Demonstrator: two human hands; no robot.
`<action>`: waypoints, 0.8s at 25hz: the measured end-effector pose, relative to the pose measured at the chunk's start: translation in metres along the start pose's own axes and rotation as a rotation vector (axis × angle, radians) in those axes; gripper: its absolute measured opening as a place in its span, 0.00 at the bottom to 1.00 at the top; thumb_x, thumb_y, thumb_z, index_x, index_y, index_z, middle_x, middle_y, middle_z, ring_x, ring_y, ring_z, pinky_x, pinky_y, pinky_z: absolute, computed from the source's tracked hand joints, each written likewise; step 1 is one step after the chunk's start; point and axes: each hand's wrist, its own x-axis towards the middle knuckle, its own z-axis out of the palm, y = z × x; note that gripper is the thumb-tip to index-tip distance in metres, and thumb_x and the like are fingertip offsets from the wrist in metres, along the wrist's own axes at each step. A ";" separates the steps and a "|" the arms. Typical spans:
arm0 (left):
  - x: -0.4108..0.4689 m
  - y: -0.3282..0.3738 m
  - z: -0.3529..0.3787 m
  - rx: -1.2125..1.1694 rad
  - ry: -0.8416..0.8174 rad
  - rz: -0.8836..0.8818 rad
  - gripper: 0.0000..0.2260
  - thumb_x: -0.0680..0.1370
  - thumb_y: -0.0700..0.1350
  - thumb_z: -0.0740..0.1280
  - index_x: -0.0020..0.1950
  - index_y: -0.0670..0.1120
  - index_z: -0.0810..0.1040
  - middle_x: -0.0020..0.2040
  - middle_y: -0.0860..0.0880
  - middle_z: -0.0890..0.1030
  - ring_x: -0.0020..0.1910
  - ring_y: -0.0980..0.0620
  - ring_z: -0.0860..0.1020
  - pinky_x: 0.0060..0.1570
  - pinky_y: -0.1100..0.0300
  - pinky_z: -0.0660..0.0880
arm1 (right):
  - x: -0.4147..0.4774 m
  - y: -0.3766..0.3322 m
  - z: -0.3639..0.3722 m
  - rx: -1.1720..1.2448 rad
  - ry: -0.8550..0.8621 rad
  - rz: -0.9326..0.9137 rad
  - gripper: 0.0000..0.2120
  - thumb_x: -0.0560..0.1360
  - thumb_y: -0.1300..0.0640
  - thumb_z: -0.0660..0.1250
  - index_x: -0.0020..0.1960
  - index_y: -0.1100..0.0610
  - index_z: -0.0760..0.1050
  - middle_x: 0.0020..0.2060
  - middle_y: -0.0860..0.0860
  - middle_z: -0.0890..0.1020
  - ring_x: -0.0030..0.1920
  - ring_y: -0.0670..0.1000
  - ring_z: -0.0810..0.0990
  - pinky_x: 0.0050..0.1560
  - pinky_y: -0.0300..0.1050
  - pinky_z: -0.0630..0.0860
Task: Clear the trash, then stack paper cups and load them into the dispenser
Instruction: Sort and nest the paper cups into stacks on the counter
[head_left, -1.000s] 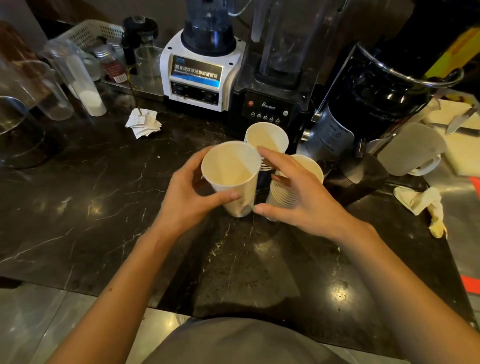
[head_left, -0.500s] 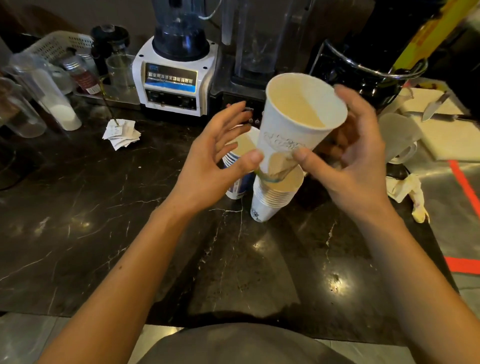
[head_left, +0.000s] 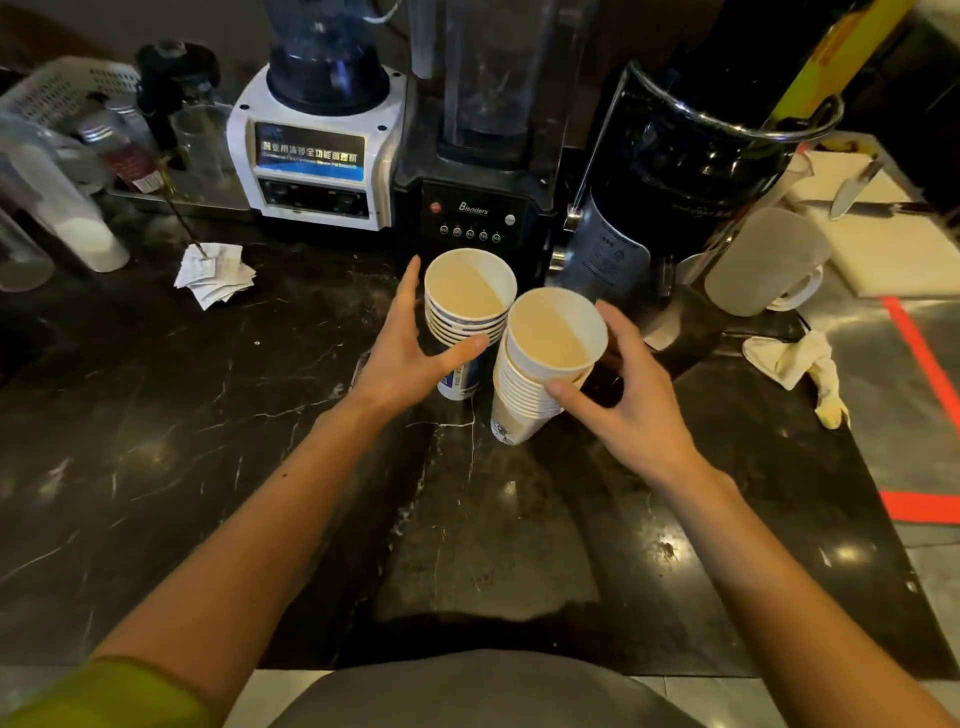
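Observation:
Two stacks of paper cups stand on the dark marble counter (head_left: 156, 441) in front of the blenders. The blue-striped stack (head_left: 467, 306) is on the left, and my left hand (head_left: 410, 353) wraps around its side with the thumb across its front. The plain white stack (head_left: 540, 364) leans slightly beside it. My right hand (head_left: 623, 395) holds that stack from the right, thumb on its rims. The top cups show empty beige insides. No dispenser can be made out.
Behind the cups stand a white blender (head_left: 317, 150), a black blender (head_left: 478, 171) and a black machine (head_left: 675, 171). Crumpled receipts (head_left: 213, 273) lie at the left. A frosted jug (head_left: 763, 260), a crumpled wipe (head_left: 795, 364) and a knife on a white board (head_left: 883, 244) sit at the right.
The single cup held in the air has gone down onto the white stack. My left hand has moved onto the blue-striped stack, and my right hand now holds the white stack.

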 end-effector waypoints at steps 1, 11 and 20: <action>0.002 -0.002 0.002 -0.022 -0.017 -0.004 0.49 0.70 0.54 0.75 0.79 0.54 0.44 0.78 0.54 0.57 0.75 0.58 0.58 0.72 0.57 0.59 | -0.001 0.005 0.004 0.003 -0.007 0.024 0.40 0.69 0.38 0.71 0.75 0.45 0.57 0.67 0.35 0.65 0.67 0.34 0.64 0.67 0.31 0.63; 0.010 -0.019 0.011 -0.012 -0.061 0.006 0.44 0.69 0.45 0.77 0.77 0.51 0.53 0.73 0.54 0.66 0.70 0.61 0.65 0.63 0.75 0.63 | -0.010 0.018 0.038 0.206 0.029 0.164 0.55 0.64 0.43 0.79 0.77 0.38 0.43 0.74 0.35 0.58 0.74 0.39 0.57 0.75 0.55 0.58; -0.007 -0.009 0.015 -0.012 0.056 0.003 0.40 0.68 0.44 0.78 0.75 0.48 0.61 0.68 0.55 0.71 0.65 0.64 0.68 0.56 0.80 0.67 | -0.011 0.018 0.045 0.258 0.108 0.138 0.46 0.63 0.48 0.80 0.73 0.43 0.57 0.62 0.28 0.68 0.66 0.32 0.67 0.63 0.30 0.63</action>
